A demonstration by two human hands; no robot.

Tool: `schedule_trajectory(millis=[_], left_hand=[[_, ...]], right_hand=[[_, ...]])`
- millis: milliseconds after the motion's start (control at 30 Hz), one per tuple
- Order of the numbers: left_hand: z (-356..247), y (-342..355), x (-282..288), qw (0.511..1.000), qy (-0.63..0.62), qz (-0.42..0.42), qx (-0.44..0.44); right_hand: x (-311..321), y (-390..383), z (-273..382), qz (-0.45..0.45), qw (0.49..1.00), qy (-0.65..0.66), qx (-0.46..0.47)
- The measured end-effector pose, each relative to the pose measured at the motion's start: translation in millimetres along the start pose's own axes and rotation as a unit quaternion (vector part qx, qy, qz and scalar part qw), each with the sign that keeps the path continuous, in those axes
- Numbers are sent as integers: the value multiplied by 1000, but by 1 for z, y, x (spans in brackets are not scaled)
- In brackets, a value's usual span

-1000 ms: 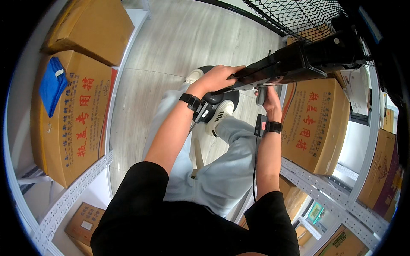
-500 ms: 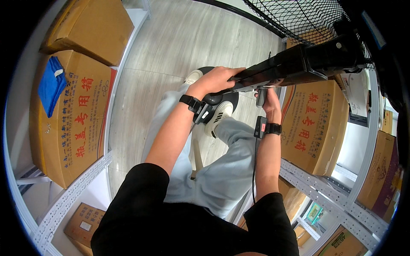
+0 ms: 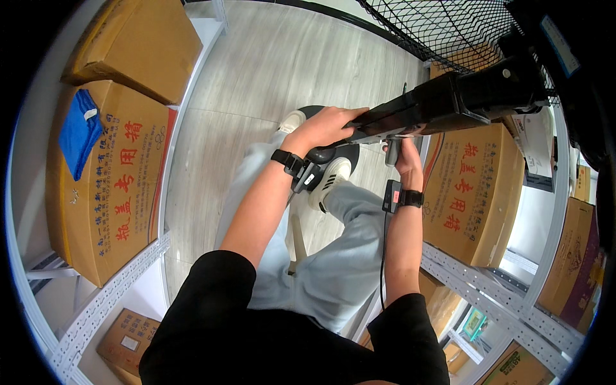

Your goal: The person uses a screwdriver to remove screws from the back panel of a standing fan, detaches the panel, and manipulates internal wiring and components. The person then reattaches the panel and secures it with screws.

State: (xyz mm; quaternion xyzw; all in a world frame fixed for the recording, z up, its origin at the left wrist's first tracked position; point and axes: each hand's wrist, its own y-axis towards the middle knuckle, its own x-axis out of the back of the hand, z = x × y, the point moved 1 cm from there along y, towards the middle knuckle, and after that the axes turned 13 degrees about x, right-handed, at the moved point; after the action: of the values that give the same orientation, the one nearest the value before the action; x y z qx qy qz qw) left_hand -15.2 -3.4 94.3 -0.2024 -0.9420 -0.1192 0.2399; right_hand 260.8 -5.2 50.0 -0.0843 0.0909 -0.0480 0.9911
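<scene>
Head view, clock positions taken from the picture's centre: the left hand (image 3: 325, 127), near 12 o'clock, lies over the near end of a glossy black elongated body (image 3: 443, 99); how tightly its fingers close cannot be told. The right hand (image 3: 409, 156), at 2 o'clock, is curled around a smooth grey cylindrical grip (image 3: 393, 153) beneath that body. Black wire mesh (image 3: 443, 29) stands at 1 o'clock. Corrugated cartons (image 3: 144, 183) and perforated metal shelf edges (image 3: 106, 301) bound the left side; another carton (image 3: 471, 192) stands at 3 o'clock. Wood-grained floor (image 3: 276, 51) lies open at 12 o'clock. The body extends toward 2 o'clock from the left hand.
</scene>
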Motion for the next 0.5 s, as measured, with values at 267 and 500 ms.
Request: schedule_trajectory(millis=[267,500], left_hand=[[1,2,0,1000,3,-2,-2],[4,2,-1,1000,-7,-11,-13]], right_hand=[[1,0,-1,-2,1000,-2,4],[-4,-1,1,10,1000,2,3]])
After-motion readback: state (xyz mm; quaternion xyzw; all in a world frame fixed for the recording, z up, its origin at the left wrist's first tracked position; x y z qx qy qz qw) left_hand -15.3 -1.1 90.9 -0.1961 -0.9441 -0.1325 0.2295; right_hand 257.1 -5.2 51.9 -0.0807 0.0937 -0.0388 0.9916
